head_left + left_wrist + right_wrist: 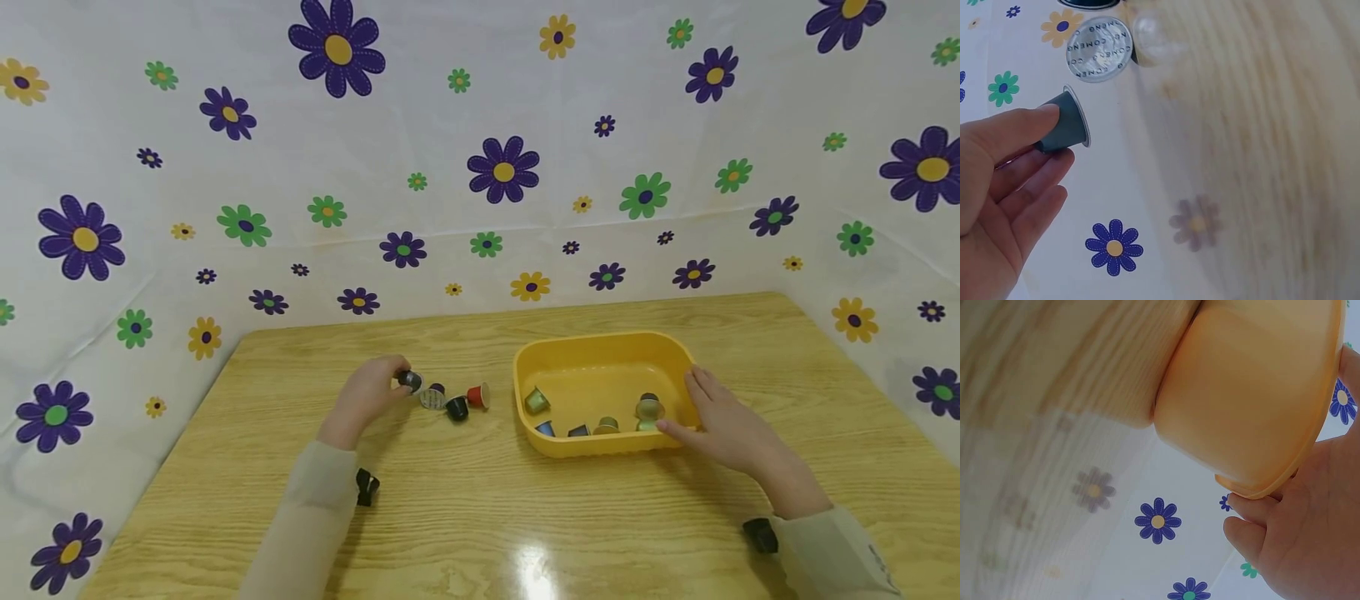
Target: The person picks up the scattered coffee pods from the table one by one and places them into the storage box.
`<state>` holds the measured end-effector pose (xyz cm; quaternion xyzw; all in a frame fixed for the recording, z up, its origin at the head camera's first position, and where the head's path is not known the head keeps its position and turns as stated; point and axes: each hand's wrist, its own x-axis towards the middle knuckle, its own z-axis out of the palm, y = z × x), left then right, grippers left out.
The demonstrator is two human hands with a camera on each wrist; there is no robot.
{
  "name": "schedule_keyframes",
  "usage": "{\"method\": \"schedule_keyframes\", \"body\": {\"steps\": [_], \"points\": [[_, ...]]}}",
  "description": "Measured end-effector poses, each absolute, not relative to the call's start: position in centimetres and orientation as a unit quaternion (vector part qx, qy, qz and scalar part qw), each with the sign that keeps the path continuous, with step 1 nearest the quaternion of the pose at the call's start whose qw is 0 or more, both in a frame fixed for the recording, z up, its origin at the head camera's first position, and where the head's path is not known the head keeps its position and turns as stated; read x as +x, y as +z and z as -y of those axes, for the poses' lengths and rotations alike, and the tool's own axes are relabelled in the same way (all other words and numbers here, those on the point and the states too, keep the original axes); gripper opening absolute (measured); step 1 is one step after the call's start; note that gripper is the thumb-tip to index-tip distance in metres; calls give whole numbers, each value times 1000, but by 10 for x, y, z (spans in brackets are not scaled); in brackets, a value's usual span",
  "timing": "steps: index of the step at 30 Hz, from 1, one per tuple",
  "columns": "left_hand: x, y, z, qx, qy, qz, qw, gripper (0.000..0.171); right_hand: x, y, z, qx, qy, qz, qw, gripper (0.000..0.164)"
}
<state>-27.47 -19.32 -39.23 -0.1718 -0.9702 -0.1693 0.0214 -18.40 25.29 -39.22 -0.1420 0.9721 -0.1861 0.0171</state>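
My left hand [367, 396] pinches a dark coffee capsule [1066, 131] between thumb and fingertips; it looks dark teal in the left wrist view, its foil rim facing away from the palm. Close beside it on the table lie a capsule with a printed silver lid [1099, 50], a black capsule [457, 408], a red capsule [477, 395] and a partly hidden purple one. At the right end of a yellow plastic bin [592, 446], my right hand [731, 429] holds the rim, thumb over the front corner and fingers along the side. Inside are several capsules, including a green one [536, 401].
The wood-grain table [465, 517] carries everything. A white cloth with printed flowers [420, 125] stands behind it and along both sides. Black wrist-worn devices show at the left cuff [366, 487] and the right cuff [761, 535].
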Motion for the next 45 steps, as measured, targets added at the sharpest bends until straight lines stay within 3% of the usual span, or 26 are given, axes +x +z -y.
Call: {"method": "schedule_keyframes", "body": {"steps": [16,45], "points": [[-267,-395,167,-185,-232,951,88,27,-185,-392,-253,-143,-188,-972,15,92],[-252,-385,84,-277,-332,899,68,24,-185,-393,-253,-141,-187,-972,16,92]]}}
